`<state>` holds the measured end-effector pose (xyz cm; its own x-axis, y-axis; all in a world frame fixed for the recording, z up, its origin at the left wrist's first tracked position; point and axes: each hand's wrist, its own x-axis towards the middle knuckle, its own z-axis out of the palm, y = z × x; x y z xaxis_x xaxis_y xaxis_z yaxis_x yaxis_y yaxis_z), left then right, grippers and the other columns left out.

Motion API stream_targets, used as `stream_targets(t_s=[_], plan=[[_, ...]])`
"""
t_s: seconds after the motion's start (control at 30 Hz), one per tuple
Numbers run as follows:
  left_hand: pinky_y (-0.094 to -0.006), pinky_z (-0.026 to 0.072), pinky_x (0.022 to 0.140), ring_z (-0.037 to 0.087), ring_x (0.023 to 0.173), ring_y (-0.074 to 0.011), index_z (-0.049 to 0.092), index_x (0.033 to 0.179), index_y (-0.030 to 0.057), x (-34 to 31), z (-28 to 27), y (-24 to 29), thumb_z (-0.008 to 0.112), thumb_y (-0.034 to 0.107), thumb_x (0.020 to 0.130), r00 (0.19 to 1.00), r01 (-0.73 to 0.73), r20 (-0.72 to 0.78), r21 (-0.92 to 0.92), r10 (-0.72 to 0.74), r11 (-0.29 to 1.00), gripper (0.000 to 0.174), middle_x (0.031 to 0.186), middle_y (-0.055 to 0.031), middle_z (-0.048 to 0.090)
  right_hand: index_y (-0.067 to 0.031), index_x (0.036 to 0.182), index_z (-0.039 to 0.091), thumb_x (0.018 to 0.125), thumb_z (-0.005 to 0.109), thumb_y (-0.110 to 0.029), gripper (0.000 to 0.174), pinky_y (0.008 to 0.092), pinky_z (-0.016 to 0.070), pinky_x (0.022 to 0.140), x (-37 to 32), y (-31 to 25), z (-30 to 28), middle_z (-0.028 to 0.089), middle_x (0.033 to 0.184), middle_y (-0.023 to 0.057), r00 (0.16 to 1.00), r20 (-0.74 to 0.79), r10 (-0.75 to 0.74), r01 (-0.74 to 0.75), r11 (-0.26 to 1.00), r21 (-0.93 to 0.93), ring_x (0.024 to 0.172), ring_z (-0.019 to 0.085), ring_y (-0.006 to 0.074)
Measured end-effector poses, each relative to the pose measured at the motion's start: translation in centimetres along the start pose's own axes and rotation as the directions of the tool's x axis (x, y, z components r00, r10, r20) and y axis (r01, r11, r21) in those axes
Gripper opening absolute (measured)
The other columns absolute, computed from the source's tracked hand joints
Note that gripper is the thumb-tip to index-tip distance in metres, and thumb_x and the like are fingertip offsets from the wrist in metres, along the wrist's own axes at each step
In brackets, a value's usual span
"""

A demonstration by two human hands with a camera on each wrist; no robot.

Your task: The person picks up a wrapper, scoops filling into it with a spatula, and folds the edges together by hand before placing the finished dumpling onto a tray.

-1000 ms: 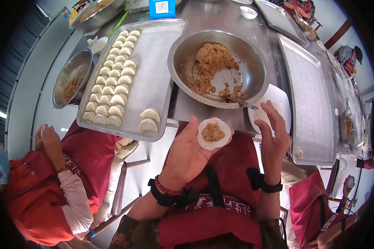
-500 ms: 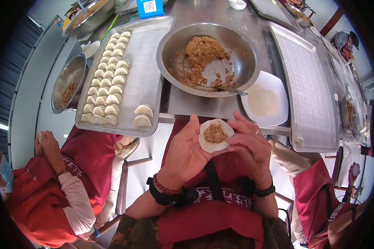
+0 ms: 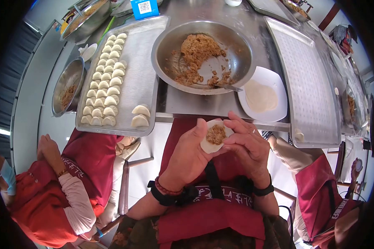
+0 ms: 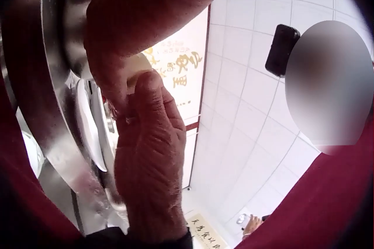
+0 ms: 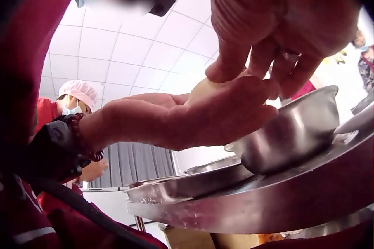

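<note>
A round white wrapper (image 3: 208, 146) with brown filling (image 3: 215, 135) at its centre lies across the fingers of my left hand (image 3: 186, 155), its thumb up along the wrapper's left side. Thumb and fingertips of my right hand (image 3: 250, 148) pinch the wrapper's right edge. In the right wrist view the left hand (image 5: 175, 122) sits under the pale wrapper (image 5: 202, 90), and the right hand (image 5: 286, 15) reaches down to it from above. The left wrist view shows the right hand's (image 4: 151, 161) thumb against the wrapper (image 4: 135, 65); the filling is hidden there.
Beyond the hands stands a steel bowl (image 3: 162, 62) of filling with a spoon (image 3: 230, 87). At left, a tray (image 3: 141, 54) holds rows of folded dumplings. Right of the bowl are a white plate (image 3: 278, 108) with wrappers and another tray (image 3: 305, 74). People sit on both sides.
My right hand has come down from beside the plate and taken the wrapper's right edge. The wrapper now tilts up more, and the head view has shifted.
</note>
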<state>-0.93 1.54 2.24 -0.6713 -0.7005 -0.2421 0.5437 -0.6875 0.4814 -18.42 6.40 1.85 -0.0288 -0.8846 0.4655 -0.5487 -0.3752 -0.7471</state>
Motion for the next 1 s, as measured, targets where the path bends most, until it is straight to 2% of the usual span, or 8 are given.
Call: stream_targets(t_s=[0.17, 0.27, 0.57, 0.7, 0.8, 0.9, 0.97, 1.0], plan=[[-0.0336, 0.0541, 0.096, 0.06, 0.112, -0.0159, 0.044, 0.14, -0.002, -0.1, 0.2, -0.8, 0.061, 0.021, 0.1, 0.998, -0.049, 0.051, 0.338, 0.034, 0.94, 0.049, 0.128, -0.0085, 0.057, -0.0082, 0.091, 0.072, 0.077, 0.076, -0.006, 0.014, 0.0372, 0.0491, 0.094, -0.3, -0.3, 0.4, 0.071, 0.117, 0.0097, 0.996, -0.028, 0.081, -0.08, 0.996, 0.04, 0.121, 0.062, 0.0305], [-0.0292, 0.0564, 0.09, 0.06, 0.11, -0.013, 0.043, 0.142, -0.0019, -0.4, 0.6, -0.7, 0.066, 0.013, 0.096, 1.0, -0.025, 0.023, 0.442, 0.016, 0.896, 0.054, 0.128, -0.0072, 0.057, -0.0072, 0.093, 0.073, 0.078, 0.076, -0.005, 0.016, 0.0367, 0.0496, 0.093, -0.4, -0.3, 0.5, 0.071, 0.118, 0.0108, 0.991, -0.04, 0.129, -0.125, 0.989, 0.074, 0.118, 0.064, 0.0296], [-0.0233, 0.0531, 0.072, 0.06, 0.082, -0.0074, 0.049, 0.14, -0.001, -0.5, 0.5, -1.2, 0.065, 0.013, 0.097, 0.998, -0.063, 0.016, 0.576, 0.066, 0.815, 0.049, 0.104, -0.0015, 0.064, -0.0072, 0.097, 0.073, 0.079, 0.074, -0.003, 0.018, 0.0345, 0.0509, 0.091, -0.4, -0.2, 0.9, 0.071, 0.118, 0.0132, 0.977, -0.043, 0.209, -0.198, 0.963, 0.183, 0.114, 0.066, 0.0256], [-0.0212, 0.0487, 0.069, 0.056, 0.077, -0.006, 0.052, 0.138, -0.0005, -0.6, 0.4, -1.3, 0.063, 0.012, 0.098, 0.997, -0.078, 0.023, 0.582, 0.08, 0.809, 0.044, 0.101, -0.0006, 0.063, -0.0071, 0.097, 0.074, 0.08, 0.073, -0.003, 0.018, 0.0342, 0.0509, 0.091, -0.1, -0.4, 1.0, 0.07, 0.118, 0.0137, 0.971, -0.028, 0.238, -0.225, 0.944, 0.241, 0.113, 0.065, 0.0265], [-0.0209, 0.0481, 0.068, 0.056, 0.077, -0.006, 0.052, 0.138, -0.0003, -0.6, 0.1, -1.3, 0.062, 0.012, 0.099, 0.995, -0.09, 0.026, 0.592, 0.093, 0.801, 0.042, 0.101, -0.0017, 0.064, -0.0061, 0.102, 0.073, 0.082, 0.072, -0.001, 0.021, 0.0322, 0.052, 0.09, 0.1, -0.1, 0.9, 0.069, 0.12, 0.0148, 0.984, 0.004, 0.178, -0.176, 0.968, 0.181, 0.11, 0.067, 0.0241], [-0.0213, 0.0475, 0.067, 0.057, 0.077, -0.0072, 0.053, 0.138, -0.001, -0.7, 0.2, -1.3, 0.06, 0.012, 0.099, 0.991, -0.111, 0.005, 0.56, 0.13, 0.821, 0.042, 0.103, -0.0039, 0.066, -0.0045, 0.115, 0.069, 0.085, 0.07, 0.001, 0.031, 0.0289, 0.0531, 0.088, -0.1, -1.7, 0.9, 0.069, 0.121, 0.0133, 0.866, 0.063, 0.497, -0.465, 0.751, 0.469, 0.105, 0.067, 0.0179], [-0.0222, 0.0471, 0.066, 0.059, 0.078, -0.009, 0.054, 0.135, -0.0031, -0.8, 0.4, -1.3, 0.06, 0.012, 0.1, 0.981, -0.156, -0.021, 0.5, 0.192, 0.852, 0.039, 0.103, -0.0065, 0.067, -0.0024, 0.123, 0.064, 0.086, 0.069, 0.001, 0.037, 0.0275, 0.0538, 0.087, -0.5, -1.3, 1.2, 0.069, 0.119, 0.0109, 0.873, 0.029, 0.488, -0.427, 0.732, 0.531, 0.102, 0.066, 0.0147], [-0.0223, 0.047, 0.065, 0.06, 0.079, -0.0098, 0.054, 0.135, -0.0035, -0.8, 0.3, -1.2, 0.059, 0.013, 0.1, 0.974, -0.193, -0.004, 0.504, 0.226, 0.842, 0.039, 0.109, -0.009, 0.067, -0.0014, 0.127, 0.062, 0.087, 0.069, 0.002, 0.04, 0.0268, 0.0541, 0.086, -0.6, -1.2, 1.3, 0.069, 0.118, 0.0097, 0.875, 0.013, 0.483, -0.406, 0.721, 0.561, 0.101, 0.066, 0.0131]])
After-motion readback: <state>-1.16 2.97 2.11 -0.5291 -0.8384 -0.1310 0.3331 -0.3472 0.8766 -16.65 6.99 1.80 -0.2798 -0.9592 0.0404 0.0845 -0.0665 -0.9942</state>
